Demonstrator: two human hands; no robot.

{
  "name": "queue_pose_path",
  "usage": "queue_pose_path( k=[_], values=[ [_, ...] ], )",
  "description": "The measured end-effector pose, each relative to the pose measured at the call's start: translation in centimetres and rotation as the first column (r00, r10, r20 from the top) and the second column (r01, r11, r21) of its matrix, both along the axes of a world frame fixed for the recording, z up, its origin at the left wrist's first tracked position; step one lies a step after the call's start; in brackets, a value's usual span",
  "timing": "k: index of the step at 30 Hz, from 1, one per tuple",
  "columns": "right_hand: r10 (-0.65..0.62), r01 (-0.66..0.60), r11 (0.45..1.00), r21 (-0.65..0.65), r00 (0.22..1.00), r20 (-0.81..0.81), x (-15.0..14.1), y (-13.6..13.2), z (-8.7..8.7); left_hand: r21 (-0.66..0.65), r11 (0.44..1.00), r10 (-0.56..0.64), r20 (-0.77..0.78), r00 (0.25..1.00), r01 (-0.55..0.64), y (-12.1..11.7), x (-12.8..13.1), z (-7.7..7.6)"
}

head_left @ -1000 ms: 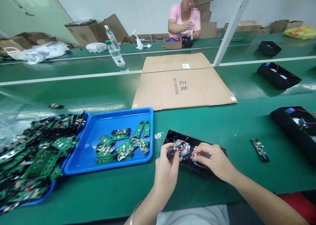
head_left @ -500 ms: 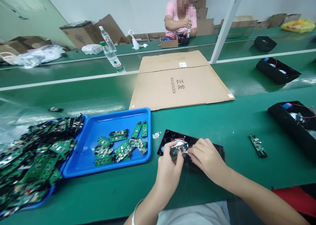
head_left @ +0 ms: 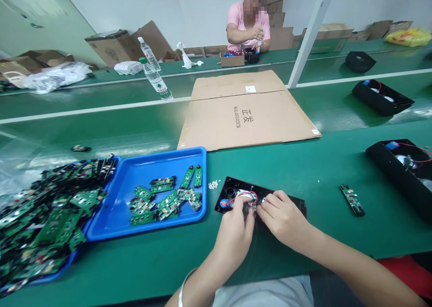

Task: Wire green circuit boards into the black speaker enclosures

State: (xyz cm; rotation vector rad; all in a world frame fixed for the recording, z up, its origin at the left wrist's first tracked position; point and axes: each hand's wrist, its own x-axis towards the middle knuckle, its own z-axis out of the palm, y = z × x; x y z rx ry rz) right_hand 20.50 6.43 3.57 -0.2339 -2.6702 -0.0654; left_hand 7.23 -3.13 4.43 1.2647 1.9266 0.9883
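Observation:
In front of me on the green bench lies a long black speaker housing, with a silver speaker driver, red and dark wires and a small blue-ended part in it. My left hand, over the housing's left half, pinches a small green circuit board, mostly hidden by the fingers. From the right, my right hand has its fingertips closed at the board's edge on a small wire plug, which the fingers largely cover. The two hands nearly touch.
A blue tray holds several circuit boards; a heaped tray of boards stands left of it. Tiny white pieces lie nearby. One board and black housings are on the right. Flattened cardboard lies ahead; a co-worker sits opposite.
My right hand has moved left with the plug to the circuit board. The left hand has tilted the board and lowered it slightly; the blue-ended part now shows. The view has shifted a little.

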Motion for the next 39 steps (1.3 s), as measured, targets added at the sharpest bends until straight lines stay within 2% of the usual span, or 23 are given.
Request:
queue_pose_path(
  k=[2, 6, 11, 20, 22, 25, 28, 30, 35, 39],
  values=[
    [-0.063, 0.062, 0.998, -0.029, 0.998, -0.019, -0.1, 0.1, -0.1, -0.003, 0.998, -0.056, -0.021, 0.998, 0.056, 0.0, -0.1, 0.1],
    [-0.163, 0.152, 0.977, -0.151, 0.984, -0.066, -0.2, 0.8, -0.4, 0.02, 0.988, -0.154, 0.042, 0.987, 0.153, -0.2, -0.8, 0.2],
    [-0.018, 0.016, 0.963, -0.27, 1.0, -0.005, -0.2, 1.4, -0.7, 0.057, 0.977, -0.207, 0.07, 0.976, 0.204, -0.3, -1.3, 0.2],
    [0.015, -0.02, 0.975, -0.219, 1.0, -0.024, -0.5, 1.4, -0.8, 0.087, 0.988, -0.149, 0.255, 0.955, 0.131, -0.5, -1.1, -0.4],
    [0.004, -0.006, 0.976, -0.218, 1.0, -0.009, -0.7, 1.5, -1.0, 0.089, 0.986, -0.154, 0.204, 0.967, 0.139, -0.4, -1.0, -0.6],
    [0.002, 0.005, 0.955, -0.297, 1.0, 0.022, -0.7, 1.7, -0.7, 0.087, 0.991, -0.106, 0.012, 0.994, 0.104, -0.2, -0.8, -0.8],
    [0.032, 0.019, 0.88, -0.475, 0.995, 0.1, 0.1, 2.0, 0.2, 0.115, 0.993, 0.016, -0.181, 0.983, 0.005, 0.0, -0.7, -0.7],
    [0.038, 0.048, 0.837, -0.545, 0.989, 0.145, 0.9, 2.1, 0.7, 0.143, 0.988, 0.09, -0.253, 0.963, -0.054, 0.0, -0.7, -0.4],
    [-0.082, 0.124, 0.82, -0.559, 0.992, 0.099, 3.4, 1.9, 0.6, 0.123, 0.979, 0.19, -0.275, 0.942, -0.161, 0.4, -1.1, 0.7],
    [-0.276, 0.26, 0.796, -0.546, 0.96, 0.055, 4.5, 1.1, 0.0, 0.095, 0.968, 0.251, -0.256, 0.933, -0.234, 0.8, -1.3, 0.9]
  ],
)
